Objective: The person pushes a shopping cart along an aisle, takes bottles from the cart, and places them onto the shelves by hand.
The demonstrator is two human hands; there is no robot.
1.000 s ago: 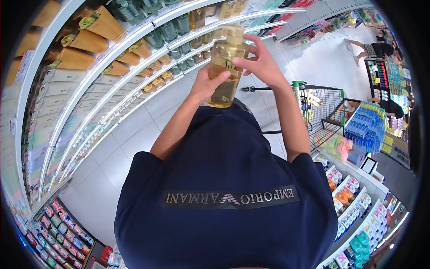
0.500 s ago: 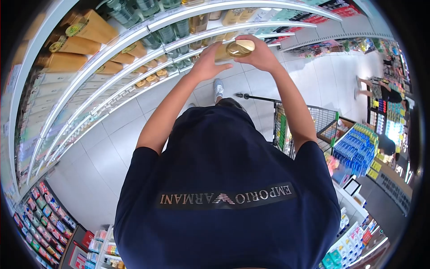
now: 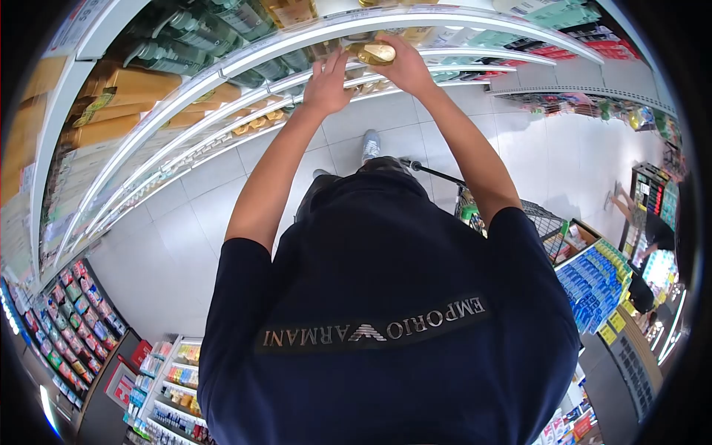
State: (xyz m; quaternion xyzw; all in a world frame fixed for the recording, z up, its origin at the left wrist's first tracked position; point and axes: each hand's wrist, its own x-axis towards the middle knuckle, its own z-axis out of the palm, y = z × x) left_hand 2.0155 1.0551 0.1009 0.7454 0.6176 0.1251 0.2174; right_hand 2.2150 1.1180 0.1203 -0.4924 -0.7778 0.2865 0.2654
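- In the head view, your right hand (image 3: 408, 68) is wrapped round a golden bottle (image 3: 377, 53), just in front of the shelf unit (image 3: 445, 16).
- The bottle sits between your right fingers, which curl over its far side toward the shelf unit, and the near side of your palm and thumb; its pale gold oval end faces up at you.
- Your right fingers are closed only as far as the bottle's width, with the bottle in their hold.
- Your left hand (image 3: 326, 87) is also just in front of the shelf unit, to the left of the bottle, with its fingers spread and straightened toward the rails and the thumb held away from them.
- Your left fingers grasp nothing that shows; you cannot tell whether their tips touch the bottle or the stock behind.
- Green pump bottles (image 3: 194, 31) stand on the shelf unit, left of both your hands, and gold tubes (image 3: 141, 83) lie on it farther left.
- Your grey shoe (image 3: 371, 144) is on the floor (image 3: 167, 241), before the shelf unit.
- A wire shopping trolley (image 3: 547, 228) stands well out from the shelf unit, to your right, partly hidden by your right arm.
- A stack of blue packs (image 3: 593, 285) is farther from the shelf unit, just beyond the trolley.
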